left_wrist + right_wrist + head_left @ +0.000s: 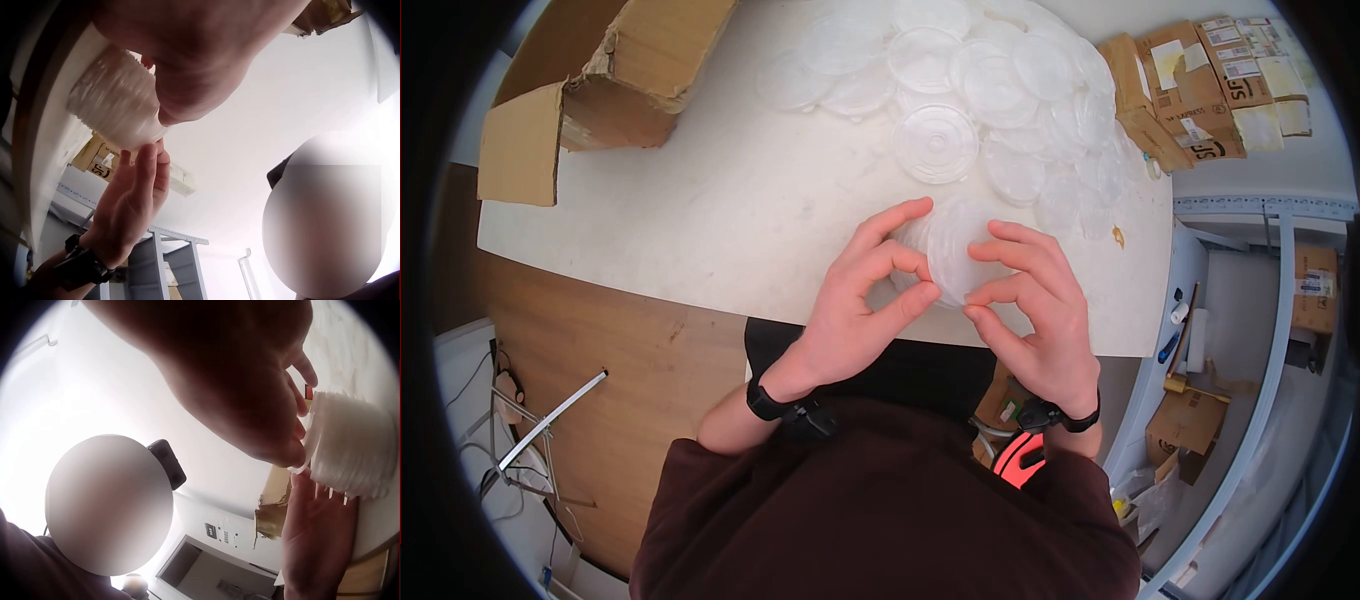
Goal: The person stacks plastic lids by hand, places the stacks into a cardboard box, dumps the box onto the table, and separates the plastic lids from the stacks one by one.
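A thick stack of clear round plastic lids [948, 250] stands between both hands near the table's front edge; its ridged side shows as a stack [115, 97] in the left wrist view and a stack [353, 444] in the right wrist view. The left hand [850, 300] holds the stack's left side, thumb and index finger at its upper lids. The right hand [1040, 310] pinches the rim of a lid at the right side with thumb and index finger, its other fingers bent above. In the right wrist view a lid [309, 444] tilts apart from the stack.
Many loose clear lids [1000, 90] lie spread over the back of the white table [700, 220]. An open cardboard box [620, 90] is at the back left. More cartons [1190, 100] stand at the back right, beside a blue-grey shelf frame [1280, 290].
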Tool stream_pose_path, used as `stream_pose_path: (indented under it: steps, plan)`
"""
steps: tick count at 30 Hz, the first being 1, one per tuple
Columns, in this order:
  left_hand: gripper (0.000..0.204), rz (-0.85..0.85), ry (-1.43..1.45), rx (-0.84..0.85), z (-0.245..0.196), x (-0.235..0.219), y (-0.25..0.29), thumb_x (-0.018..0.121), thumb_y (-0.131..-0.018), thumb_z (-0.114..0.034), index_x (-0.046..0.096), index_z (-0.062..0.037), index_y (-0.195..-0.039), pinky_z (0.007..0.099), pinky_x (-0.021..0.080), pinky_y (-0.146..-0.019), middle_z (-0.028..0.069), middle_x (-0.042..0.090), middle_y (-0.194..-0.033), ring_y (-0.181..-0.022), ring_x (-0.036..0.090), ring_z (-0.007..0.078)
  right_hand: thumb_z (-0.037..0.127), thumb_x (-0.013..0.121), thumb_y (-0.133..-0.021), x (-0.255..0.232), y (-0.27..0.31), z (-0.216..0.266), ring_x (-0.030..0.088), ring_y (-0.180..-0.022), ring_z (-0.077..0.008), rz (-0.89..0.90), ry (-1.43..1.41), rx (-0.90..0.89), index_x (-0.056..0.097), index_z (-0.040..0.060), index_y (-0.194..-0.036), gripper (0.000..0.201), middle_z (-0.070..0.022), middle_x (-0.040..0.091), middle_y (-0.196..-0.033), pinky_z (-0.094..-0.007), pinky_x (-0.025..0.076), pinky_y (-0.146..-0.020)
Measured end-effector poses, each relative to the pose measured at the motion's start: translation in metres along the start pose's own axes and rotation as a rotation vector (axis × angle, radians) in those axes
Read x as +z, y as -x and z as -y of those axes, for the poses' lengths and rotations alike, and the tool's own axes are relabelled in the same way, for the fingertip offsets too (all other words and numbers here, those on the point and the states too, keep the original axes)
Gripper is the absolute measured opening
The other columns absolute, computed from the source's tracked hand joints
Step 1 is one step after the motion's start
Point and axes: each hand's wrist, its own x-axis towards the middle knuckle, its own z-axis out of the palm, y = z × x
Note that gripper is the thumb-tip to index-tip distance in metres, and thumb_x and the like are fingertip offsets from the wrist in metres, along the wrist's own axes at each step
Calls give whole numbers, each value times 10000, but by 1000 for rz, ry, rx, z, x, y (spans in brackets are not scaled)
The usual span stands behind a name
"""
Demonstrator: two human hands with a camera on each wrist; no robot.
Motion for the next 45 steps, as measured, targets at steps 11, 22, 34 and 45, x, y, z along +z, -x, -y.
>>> stream_pose_path:
  steps: [11, 22, 34, 45]
  plan:
    - [109, 69, 120, -9, 2, -4, -1, 734, -1059, -180, 705, -86, -1105, 489, 353, -1265, 186, 415, -1722, -1575, 434, 348, -7, 851, -835, 1, -4, 1, 644, -1355, -419, -1, -26, -8, 727, 49, -968, 190, -123, 741, -1321, -497, 561, -1065]
    - [61, 12, 125, -16, -2, 0, 0, 710, -1048, -102, 703, -69, -1099, 489, 344, -1279, 179, 461, -1692, -1576, 444, 343, -19, 855, -799, 10, -7, 1, 658, -1329, -414, -52, 51, -100, 705, 58, -993, 257, -124, 730, -1316, -480, 586, -1023]
    - [51, -57, 65, 15, 3, 4, 3, 720, -1009, -89, 692, -66, -1044, 462, 405, -1216, 163, 533, -1601, -1464, 529, 324, -34, 818, -814, 13, -8, 5, 671, -1307, -420, -91, 9, -89, 687, 50, -993, 237, -129, 737, -1289, -486, 589, -1011]
    - [52, -136, 38, 76, -14, -5, -11, 711, -1026, -89, 672, -55, -1038, 444, 397, -1226, 159, 561, -1561, -1429, 551, 301, -22, 732, -941, -28, -51, -32, 671, -1315, -420, -471, -58, -53, 674, 27, -1037, 122, -161, 754, -1296, -482, 536, -1094]
